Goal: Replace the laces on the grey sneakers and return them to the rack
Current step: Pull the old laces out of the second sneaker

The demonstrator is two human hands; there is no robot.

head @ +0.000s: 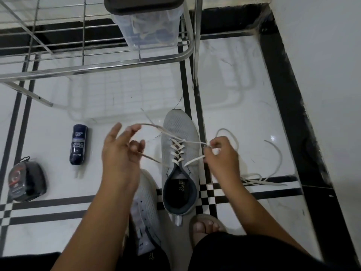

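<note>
Here I see the grey sneaker (180, 151) upright on the tiled floor (244, 98), toe at 12 o'clock, its cream lace (176, 148) partly threaded. My left hand (121, 153) pinches one lace end at 9 o'clock; my right hand (220, 155) pinches the other at 3 o'clock. The second sneaker (147, 208) lies at 7 o'clock, the rack (93, 65) at 11.

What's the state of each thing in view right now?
Laced sneaker: upright on floor, white lace threaded, ends untied.
Second sneaker: beside it, eyelets empty.
Left hand: lace end hooked over its fingertips.
Right hand: pinching the other lace end.
Loose lace: lying on floor.
Cleaner bottle: on its side, capped.
Lidded box: on rack, closed.
</note>
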